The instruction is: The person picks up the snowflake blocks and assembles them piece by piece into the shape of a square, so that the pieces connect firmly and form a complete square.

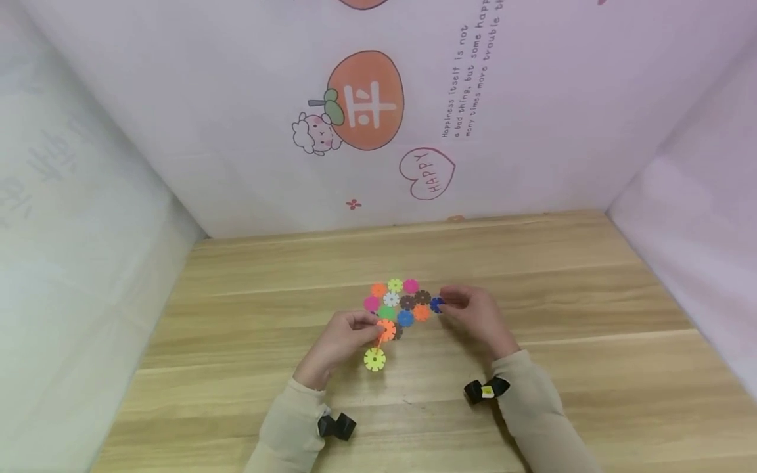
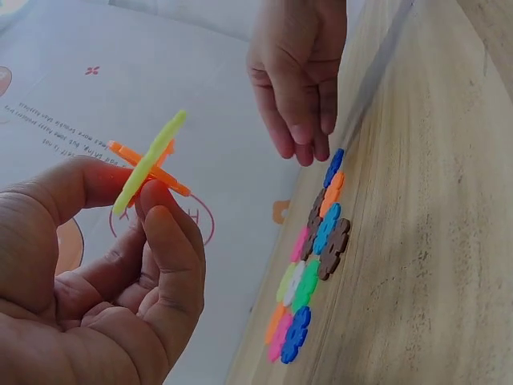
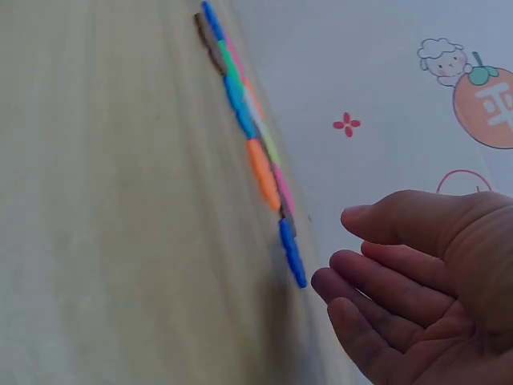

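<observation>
My left hand (image 1: 342,341) pinches a joined piece of notched plastic snowflake discs between thumb and fingertips. An orange disc (image 1: 387,330) and a yellow disc (image 1: 374,359) show in it; in the left wrist view the yellow disc (image 2: 151,163) crosses the orange parts at an angle. My right hand (image 1: 478,316) hovers beside a dark blue disc (image 1: 437,305), with thumb and fingers apart. Nothing lies between its fingers in the right wrist view, where that blue disc (image 3: 293,253) sits just off the fingertips. Whether they touch it cannot be told.
Flat discs lie close together on the wooden table (image 1: 248,341), among them a white disc (image 1: 391,299), a green disc (image 1: 387,313) and a light blue disc (image 1: 405,318). A printed white cloth (image 1: 248,131) hangs behind, with cloth walls at both sides.
</observation>
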Tool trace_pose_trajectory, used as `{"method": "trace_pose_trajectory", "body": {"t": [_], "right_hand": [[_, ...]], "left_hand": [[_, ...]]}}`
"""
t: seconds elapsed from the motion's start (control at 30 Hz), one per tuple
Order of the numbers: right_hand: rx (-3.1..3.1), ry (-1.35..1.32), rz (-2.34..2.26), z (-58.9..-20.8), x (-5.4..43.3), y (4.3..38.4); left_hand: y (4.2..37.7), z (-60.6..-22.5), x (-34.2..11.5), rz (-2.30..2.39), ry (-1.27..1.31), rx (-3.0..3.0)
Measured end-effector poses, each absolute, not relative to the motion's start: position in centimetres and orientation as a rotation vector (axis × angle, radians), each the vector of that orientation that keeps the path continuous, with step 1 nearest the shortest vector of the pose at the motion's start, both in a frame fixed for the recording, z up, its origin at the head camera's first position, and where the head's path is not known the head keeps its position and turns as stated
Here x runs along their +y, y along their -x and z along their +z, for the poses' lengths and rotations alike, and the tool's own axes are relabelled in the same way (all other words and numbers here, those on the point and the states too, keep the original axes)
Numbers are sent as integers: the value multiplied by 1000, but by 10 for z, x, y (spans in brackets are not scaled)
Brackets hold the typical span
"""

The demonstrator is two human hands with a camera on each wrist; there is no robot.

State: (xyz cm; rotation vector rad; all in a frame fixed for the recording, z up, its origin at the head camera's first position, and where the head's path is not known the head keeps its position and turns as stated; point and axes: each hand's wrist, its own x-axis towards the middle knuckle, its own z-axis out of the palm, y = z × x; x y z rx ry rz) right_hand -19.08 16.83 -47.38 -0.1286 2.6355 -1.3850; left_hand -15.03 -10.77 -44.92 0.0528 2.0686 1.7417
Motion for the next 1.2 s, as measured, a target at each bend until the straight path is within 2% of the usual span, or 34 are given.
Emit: {"method": "trace_pose_trajectory", "body": {"t": [0.73,1.2], "right_hand": [[2930,336,-1056,-489,158,197],[2835,307,-1068,-484,162,196]], "left_hand": [[148,-447,-106,1732,-52,2055],[148,-447,-105,1733,-62,2044]]}}
